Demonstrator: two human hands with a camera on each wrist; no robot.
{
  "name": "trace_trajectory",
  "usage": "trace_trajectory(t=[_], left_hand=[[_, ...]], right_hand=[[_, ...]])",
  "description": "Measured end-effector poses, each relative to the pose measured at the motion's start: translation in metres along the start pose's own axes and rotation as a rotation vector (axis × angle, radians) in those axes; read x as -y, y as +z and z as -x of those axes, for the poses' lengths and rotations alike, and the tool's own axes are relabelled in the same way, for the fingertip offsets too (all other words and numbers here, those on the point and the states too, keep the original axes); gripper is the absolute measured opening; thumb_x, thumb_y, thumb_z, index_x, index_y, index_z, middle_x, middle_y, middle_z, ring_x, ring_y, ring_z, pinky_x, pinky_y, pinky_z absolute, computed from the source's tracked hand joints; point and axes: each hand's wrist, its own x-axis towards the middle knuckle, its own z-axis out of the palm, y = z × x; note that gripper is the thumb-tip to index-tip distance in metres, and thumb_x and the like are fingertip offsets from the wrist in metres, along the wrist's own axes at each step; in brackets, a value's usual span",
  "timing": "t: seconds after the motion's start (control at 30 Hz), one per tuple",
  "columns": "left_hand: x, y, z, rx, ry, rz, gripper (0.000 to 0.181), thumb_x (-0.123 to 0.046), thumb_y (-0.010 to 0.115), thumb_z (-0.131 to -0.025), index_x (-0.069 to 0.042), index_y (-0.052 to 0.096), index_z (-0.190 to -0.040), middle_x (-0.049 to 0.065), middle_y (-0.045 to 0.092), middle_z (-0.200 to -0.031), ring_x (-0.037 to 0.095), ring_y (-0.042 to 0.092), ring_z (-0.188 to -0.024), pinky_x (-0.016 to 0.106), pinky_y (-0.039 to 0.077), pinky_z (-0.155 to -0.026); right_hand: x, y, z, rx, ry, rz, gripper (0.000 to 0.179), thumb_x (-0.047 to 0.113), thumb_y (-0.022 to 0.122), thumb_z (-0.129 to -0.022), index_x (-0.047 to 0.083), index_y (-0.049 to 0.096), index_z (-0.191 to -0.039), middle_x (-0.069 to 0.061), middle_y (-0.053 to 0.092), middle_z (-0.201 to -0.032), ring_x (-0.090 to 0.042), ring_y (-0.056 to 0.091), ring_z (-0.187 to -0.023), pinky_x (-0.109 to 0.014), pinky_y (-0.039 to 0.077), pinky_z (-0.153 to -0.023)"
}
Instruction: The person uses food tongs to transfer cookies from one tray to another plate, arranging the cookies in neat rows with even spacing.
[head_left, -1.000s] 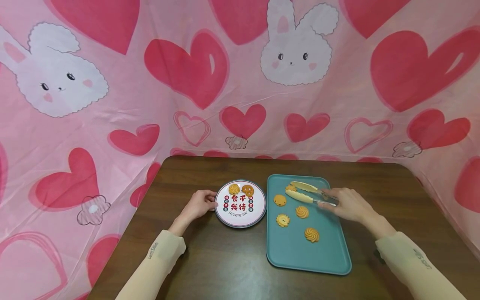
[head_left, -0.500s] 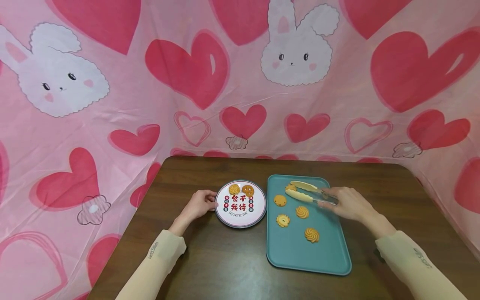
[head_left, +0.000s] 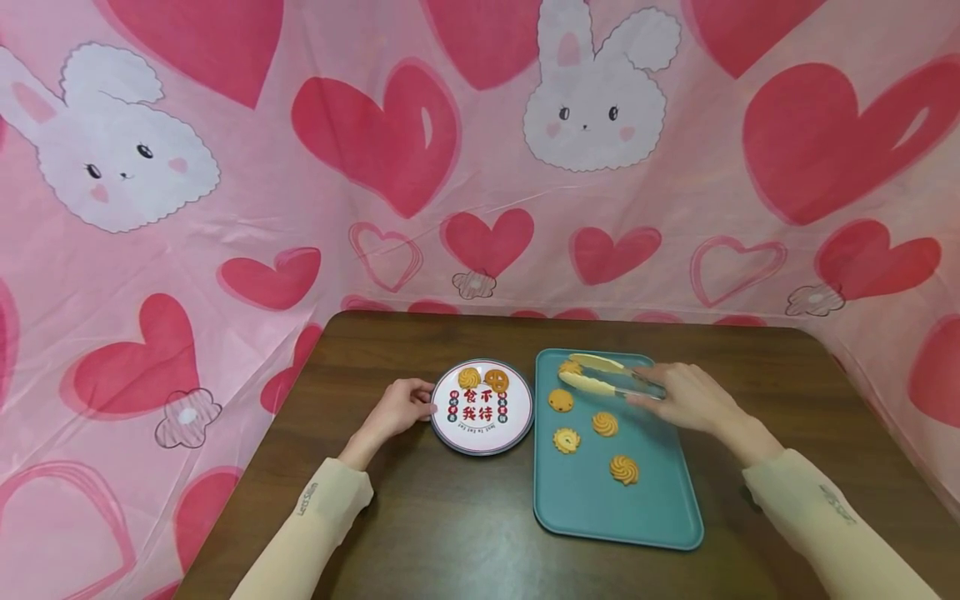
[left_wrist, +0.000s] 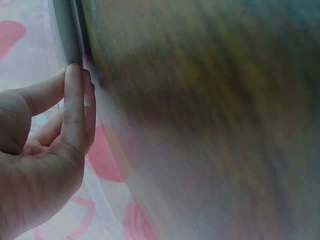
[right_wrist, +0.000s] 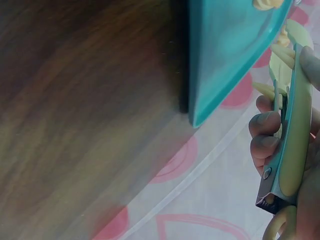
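Note:
My left hand [head_left: 397, 407] pinches the left rim of a white plate [head_left: 506, 437] with red lettering; the left wrist view shows thumb and fingers on the plate's edge [left_wrist: 67, 35]. On the plate lie a swirl cookie [head_left: 469, 378] and a pretzel-shaped cookie [head_left: 496, 381]. My right hand [head_left: 697, 400] grips tongs [head_left: 591, 384] with pale yellow tips. Between the tips, at the far left corner of the teal tray [head_left: 585, 504], is a cookie [head_left: 570, 367]; whether it is lifted I cannot tell. The right wrist view shows curled fingers [right_wrist: 265, 130] around the tongs' handles [right_wrist: 296, 145].
Several more cookies lie on the tray, among them a round one [head_left: 560, 401] with dark dots and a swirl one [head_left: 624, 470]. The tray stands close to the plate's right side on a dark wooden table [head_left: 420, 525]. A pink heart-patterned cloth [head_left: 495, 192] hangs behind.
My right hand and the tongs have shifted slightly left and away from me, and the cookie between the tips has moved left too. The left hand and plate stay put.

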Motion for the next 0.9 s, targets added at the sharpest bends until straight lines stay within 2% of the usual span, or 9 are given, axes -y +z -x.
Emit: trace_trajectory(t=[0.2,0.3,0.37,0.43,0.53,0.63,0.83,0.9], left_hand=[[0.000,0.001,-0.001,-0.001,0.009,-0.001,0.038,-0.001,0.074,-0.088,0.006,0.064,-0.123,0.012,0.063,-0.096,0.020,0.061,-0.078,0.031,0.060,-0.070],[0.001,0.002,-0.001,-0.004,0.021,0.014,0.038,0.001,0.075,-0.087,0.007,0.064,-0.123,0.012,0.064,-0.095,0.019,0.062,-0.076,0.030,0.060,-0.069],[0.001,0.002,-0.002,-0.006,0.029,0.023,0.037,0.002,0.074,-0.087,0.007,0.064,-0.122,0.012,0.064,-0.094,0.018,0.063,-0.075,0.030,0.060,-0.068],[0.001,0.003,-0.003,-0.008,0.033,0.025,0.037,0.002,0.074,-0.087,0.007,0.064,-0.122,0.012,0.063,-0.094,0.018,0.063,-0.074,0.030,0.060,-0.068],[0.001,0.002,-0.003,-0.008,0.029,0.025,0.037,0.002,0.074,-0.087,0.007,0.064,-0.122,0.012,0.063,-0.094,0.018,0.062,-0.075,0.030,0.060,-0.068],[0.002,0.002,-0.003,-0.004,0.024,0.027,0.038,0.002,0.074,-0.087,0.007,0.064,-0.123,0.013,0.063,-0.095,0.018,0.062,-0.075,0.031,0.060,-0.069],[0.002,0.001,-0.003,-0.003,0.023,0.022,0.037,0.001,0.073,-0.088,0.006,0.064,-0.124,0.012,0.064,-0.096,0.018,0.062,-0.076,0.031,0.060,-0.070],[0.002,0.001,-0.002,-0.002,0.023,0.020,0.037,0.001,0.073,-0.088,0.006,0.064,-0.124,0.012,0.064,-0.096,0.018,0.062,-0.076,0.031,0.060,-0.070]], right_hand=[[0.008,-0.002,-0.008,0.014,-0.004,-0.006,0.059,0.041,0.076,-0.087,0.003,0.065,-0.130,-0.015,0.069,-0.120,-0.031,0.069,-0.100,-0.051,0.057,-0.081],[0.013,-0.003,-0.012,0.016,-0.002,-0.001,0.059,0.041,0.078,-0.086,0.005,0.066,-0.131,-0.013,0.070,-0.119,-0.023,0.070,-0.090,-0.042,0.059,-0.075],[0.016,-0.003,-0.016,0.015,-0.008,-0.004,0.059,0.040,0.078,-0.086,0.004,0.066,-0.130,-0.013,0.071,-0.117,-0.016,0.068,-0.077,-0.035,0.056,-0.065],[0.019,-0.003,-0.020,0.014,-0.021,-0.003,0.059,0.040,0.079,-0.085,0.005,0.066,-0.130,-0.013,0.071,-0.115,-0.013,0.065,-0.072,-0.032,0.053,-0.061],[0.025,-0.003,-0.025,0.013,-0.040,-0.007,0.058,0.041,0.078,-0.086,0.005,0.067,-0.129,-0.013,0.071,-0.115,-0.019,0.068,-0.076,-0.036,0.055,-0.063],[0.031,-0.002,-0.032,0.004,-0.058,-0.007,0.057,0.041,0.078,-0.086,0.005,0.067,-0.129,-0.013,0.071,-0.116,-0.025,0.071,-0.088,-0.041,0.058,-0.072],[0.046,-0.002,-0.044,0.008,-0.084,-0.015,0.059,0.041,0.079,-0.085,0.004,0.067,-0.129,-0.014,0.070,-0.116,-0.027,0.071,-0.088,-0.045,0.058,-0.075],[0.051,-0.002,-0.048,0.016,-0.092,-0.014,0.059,0.041,0.079,-0.085,0.004,0.067,-0.129,-0.014,0.070,-0.116,-0.024,0.071,-0.083,-0.043,0.058,-0.074]])
